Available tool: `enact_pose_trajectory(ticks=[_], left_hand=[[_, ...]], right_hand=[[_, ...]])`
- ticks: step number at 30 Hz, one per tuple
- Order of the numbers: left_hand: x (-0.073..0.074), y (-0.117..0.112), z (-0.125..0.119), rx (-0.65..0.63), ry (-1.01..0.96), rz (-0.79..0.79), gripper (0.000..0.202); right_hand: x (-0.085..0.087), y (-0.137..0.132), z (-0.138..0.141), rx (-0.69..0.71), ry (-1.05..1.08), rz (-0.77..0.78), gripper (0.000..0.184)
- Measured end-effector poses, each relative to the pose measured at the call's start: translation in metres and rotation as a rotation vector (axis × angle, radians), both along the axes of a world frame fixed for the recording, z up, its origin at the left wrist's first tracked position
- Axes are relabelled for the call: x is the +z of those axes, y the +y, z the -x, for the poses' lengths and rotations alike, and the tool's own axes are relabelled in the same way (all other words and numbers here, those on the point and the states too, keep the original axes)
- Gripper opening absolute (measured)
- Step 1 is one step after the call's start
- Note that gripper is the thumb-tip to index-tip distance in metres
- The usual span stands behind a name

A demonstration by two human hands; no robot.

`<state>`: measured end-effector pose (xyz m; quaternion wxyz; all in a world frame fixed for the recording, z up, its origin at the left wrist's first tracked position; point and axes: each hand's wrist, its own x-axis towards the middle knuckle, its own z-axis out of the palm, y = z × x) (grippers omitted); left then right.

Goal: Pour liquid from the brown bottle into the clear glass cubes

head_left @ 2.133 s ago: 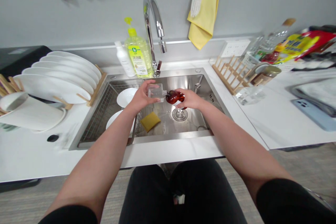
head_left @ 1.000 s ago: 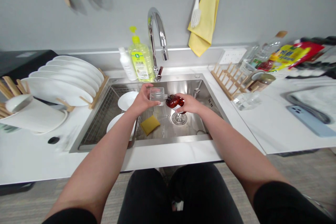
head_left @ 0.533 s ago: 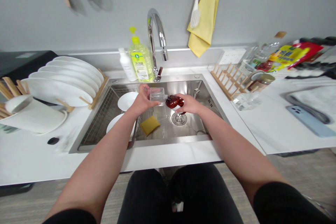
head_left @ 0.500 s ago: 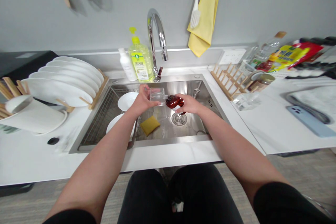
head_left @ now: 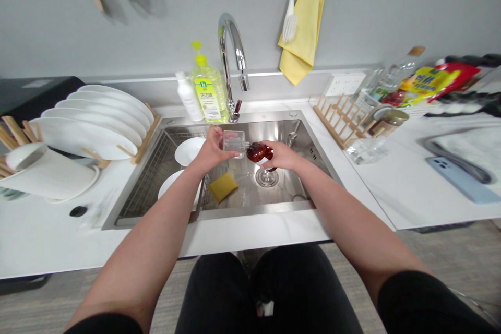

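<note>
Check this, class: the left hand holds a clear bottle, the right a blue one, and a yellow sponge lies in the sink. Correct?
No: the head view shows a dark red bottle in the right hand, not a blue one. The left hand holds a clear bottle, and a yellow sponge lies in the sink.
</note>
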<state>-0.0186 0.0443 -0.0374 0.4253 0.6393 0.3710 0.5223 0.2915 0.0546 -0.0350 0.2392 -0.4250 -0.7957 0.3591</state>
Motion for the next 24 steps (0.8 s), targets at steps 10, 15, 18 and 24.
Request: enact_pose_trajectory(ticks=[10,15,18,24], left_hand=[[0.0026,-0.0017,-0.0012,0.005,-0.006,-0.007,0.094],[0.0037,-0.0024,-0.0007,-0.015,-0.02,0.02,0.094],[0.0041,-0.002,-0.0008,-0.01,-0.036,0.014,0.094],[0.0053,-0.0025,-0.0015,-0.005,-0.031,0.025,0.092]], right_hand=[[0.0019,-0.0013,0.0002,0.021,0.015,0.015,0.072],[0.0015,-0.0009,0.0006,0.03,-0.011,-0.006,0.072],[0.0014,-0.0012,0.0011,0.024,-0.02,-0.007,0.072],[0.0012,-0.0018,0.0016,0.023,-0.017,-0.004,0.075]])
